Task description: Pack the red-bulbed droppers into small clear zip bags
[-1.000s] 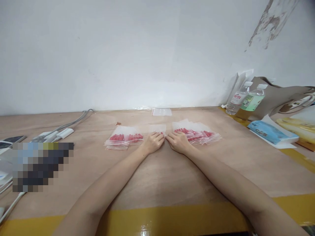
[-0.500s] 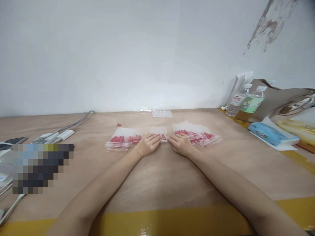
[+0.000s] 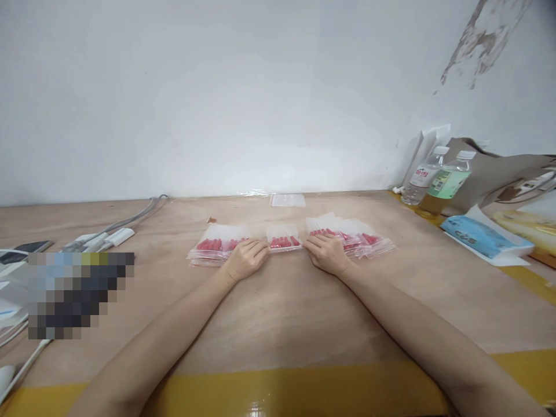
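Observation:
A small clear zip bag with red pieces (image 3: pixel 283 238) lies flat on the wooden table (image 3: pixel 278 313) between my hands. My left hand (image 3: pixel 245 259) pinches its left edge, fingers curled together. At the bag's right edge, my right hand (image 3: pixel 326 253) does the same. A pile of like bags (image 3: pixel 214 249) lies just left of my left hand. A second fanned pile of bags (image 3: pixel 353 239) lies behind and to the right of my right hand. An empty clear bag (image 3: pixel 287 200) sits farther back near the wall.
Two water bottles (image 3: pixel 438 180) and a brown paper bag (image 3: pixel 499 174) stand at the back right, with a blue tissue pack (image 3: pixel 478 236) in front. White chargers and cables (image 3: pixel 104 236) and a phone (image 3: pixel 30 247) lie at the left. Yellow tape (image 3: pixel 278 394) edges the table's front.
My hands have slid apart along the middle bag's lower edge, left hand going left and right hand right, so the bag's red pieces now show between them.

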`<state>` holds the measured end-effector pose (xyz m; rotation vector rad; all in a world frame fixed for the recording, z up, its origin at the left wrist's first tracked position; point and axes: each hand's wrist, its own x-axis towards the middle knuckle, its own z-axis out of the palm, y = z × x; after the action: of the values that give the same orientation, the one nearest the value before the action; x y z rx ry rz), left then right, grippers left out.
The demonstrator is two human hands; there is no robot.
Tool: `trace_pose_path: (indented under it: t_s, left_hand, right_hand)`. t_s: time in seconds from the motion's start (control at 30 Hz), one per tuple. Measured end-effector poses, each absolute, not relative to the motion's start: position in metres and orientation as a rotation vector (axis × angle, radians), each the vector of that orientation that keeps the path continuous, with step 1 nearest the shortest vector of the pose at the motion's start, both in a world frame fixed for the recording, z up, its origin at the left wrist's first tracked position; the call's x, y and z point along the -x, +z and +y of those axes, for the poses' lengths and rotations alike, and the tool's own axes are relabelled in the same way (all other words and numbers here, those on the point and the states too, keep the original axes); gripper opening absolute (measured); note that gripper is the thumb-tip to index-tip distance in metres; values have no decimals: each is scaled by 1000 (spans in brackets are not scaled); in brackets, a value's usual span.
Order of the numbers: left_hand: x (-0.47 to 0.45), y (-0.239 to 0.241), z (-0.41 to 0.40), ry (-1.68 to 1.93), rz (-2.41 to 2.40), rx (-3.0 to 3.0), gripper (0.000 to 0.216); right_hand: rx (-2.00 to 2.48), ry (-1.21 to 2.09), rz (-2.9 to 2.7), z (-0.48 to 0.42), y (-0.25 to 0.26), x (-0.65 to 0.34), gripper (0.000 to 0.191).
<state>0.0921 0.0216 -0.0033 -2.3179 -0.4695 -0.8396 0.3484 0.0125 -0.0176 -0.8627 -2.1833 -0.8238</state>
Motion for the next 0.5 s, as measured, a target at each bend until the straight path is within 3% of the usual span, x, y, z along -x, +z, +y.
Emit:
trace_pose_path:
  t_s: [0.5]
  left_hand:
    - [-97,-6,26,-810,-549,2402,15]
  right_hand:
    - [851,-859,-2242,21,-21,-322,19]
